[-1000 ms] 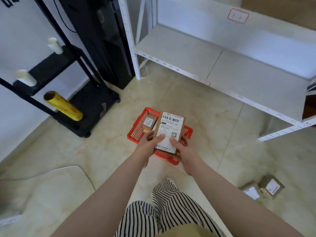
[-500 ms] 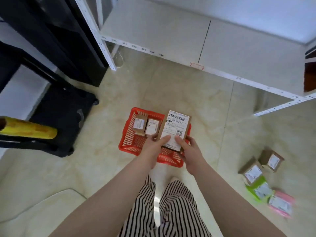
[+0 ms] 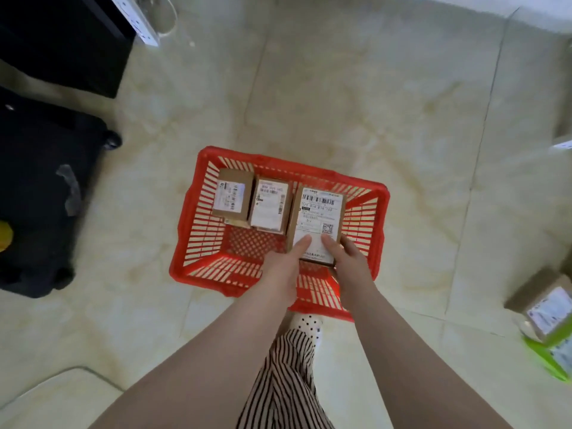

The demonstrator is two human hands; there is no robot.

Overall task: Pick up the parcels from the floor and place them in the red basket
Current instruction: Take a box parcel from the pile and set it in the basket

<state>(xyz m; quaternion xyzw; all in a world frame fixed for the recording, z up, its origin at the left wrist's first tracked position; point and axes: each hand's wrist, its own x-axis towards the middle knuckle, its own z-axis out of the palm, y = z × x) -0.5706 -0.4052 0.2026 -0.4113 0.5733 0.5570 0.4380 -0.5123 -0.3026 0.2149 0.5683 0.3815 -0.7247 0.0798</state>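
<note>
A red slatted basket [image 3: 202, 243] stands on the tiled floor in front of me. Two small brown parcels with white labels lie inside it at the back, one on the left [image 3: 232, 198] and one beside it [image 3: 270, 205]. Both hands hold a larger brown parcel [image 3: 318, 215] with a barcode label, low inside the right part of the basket. My left hand [image 3: 283, 267] grips its near left edge, thumb on the label. My right hand [image 3: 348, 261] grips its near right edge.
On the floor at the right edge lie another brown parcel [image 3: 548, 308] and a green one [image 3: 554, 357]. A black wheeled cart base [image 3: 40, 193] stands at the left, with a dark cabinet [image 3: 62, 35] behind it. My striped trouser leg [image 3: 288, 382] is below.
My head has tilted down and come nearer the basket. Both hands have lowered the large parcel from above the basket's near rim down into its right side.
</note>
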